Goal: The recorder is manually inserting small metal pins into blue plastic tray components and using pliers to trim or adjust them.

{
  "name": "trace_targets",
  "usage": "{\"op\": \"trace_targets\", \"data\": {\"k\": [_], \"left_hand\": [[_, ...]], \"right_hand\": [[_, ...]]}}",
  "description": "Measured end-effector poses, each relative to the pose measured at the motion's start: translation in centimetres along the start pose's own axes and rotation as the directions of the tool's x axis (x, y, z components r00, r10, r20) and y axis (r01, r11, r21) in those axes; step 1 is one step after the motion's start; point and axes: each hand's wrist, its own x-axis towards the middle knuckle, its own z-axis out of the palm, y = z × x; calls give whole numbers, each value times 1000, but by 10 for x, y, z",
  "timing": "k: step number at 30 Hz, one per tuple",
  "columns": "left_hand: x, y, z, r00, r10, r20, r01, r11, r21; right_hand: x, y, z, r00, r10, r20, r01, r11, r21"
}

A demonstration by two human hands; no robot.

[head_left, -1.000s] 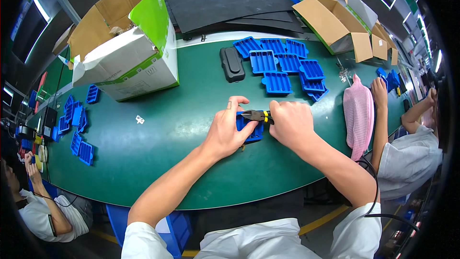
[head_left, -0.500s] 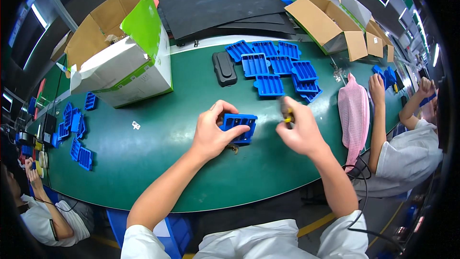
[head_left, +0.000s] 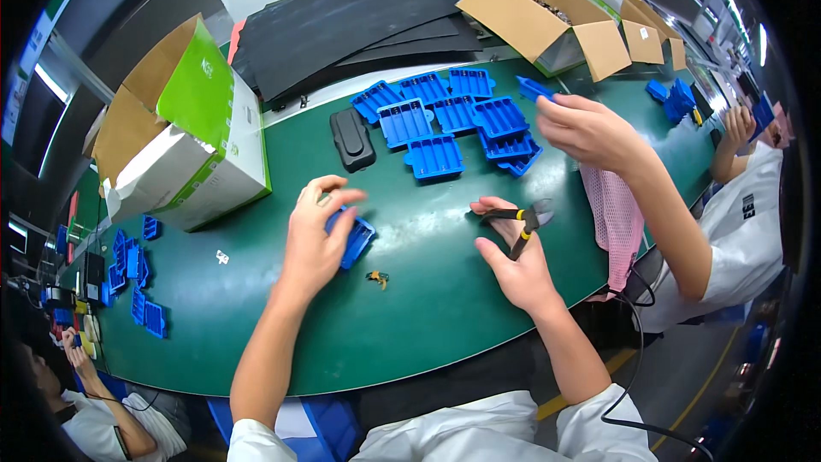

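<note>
My left hand [head_left: 315, 239] is over the green tabletop with a blue slotted plastic case [head_left: 357, 244] tilted on its edge between thumb and curved fingers; the hand hides much of it. In my right hand [head_left: 517, 274] lies a pair of cutting pliers [head_left: 518, 239] with black and yellow handles, its jaws pointing up and right. The fingers are loosely spread about the handles. Between my hands, a small brass-coloured and dark piece [head_left: 377, 278] rests on the table. Beyond them is a cluster of similar blue cases [head_left: 434, 156], with a black oblong case [head_left: 351, 139] at its left.
From the right a co-worker's hand [head_left: 594, 130] reaches in, holding a blue case [head_left: 534, 89] near the cluster. A pink mesh bag [head_left: 617, 227] lies under that arm. Cardboard boxes [head_left: 192, 154] [head_left: 513, 21] flank black sheets [head_left: 342, 26]. More blue cases [head_left: 135, 261] lie left.
The view has shifted. My left hand has tilted the blue case, and my right hand has loosened around the pliers. The co-worker's arm has come in from the right with a blue case.
</note>
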Motion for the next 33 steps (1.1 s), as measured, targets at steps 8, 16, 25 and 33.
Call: {"op": "trace_targets", "data": {"k": [8,16,25,33], "left_hand": [[-6,32,-3,903,-389,180,213,772,599],[-15,-8,14,979,-49,-196,-33,919,-392],[-15,-10,21,908,207,-364,-273,952,-139],[-16,-16,21,905,249,-344,-292,953,-77]], "right_hand": [[28,-17,2,993,15,121,-19,999,27],[71,-36,41,908,-265,325,351,904,-244],[55,-31,34,865,-95,494,350,818,-457],[53,-27,36,868,-106,486,361,806,-470]]}}
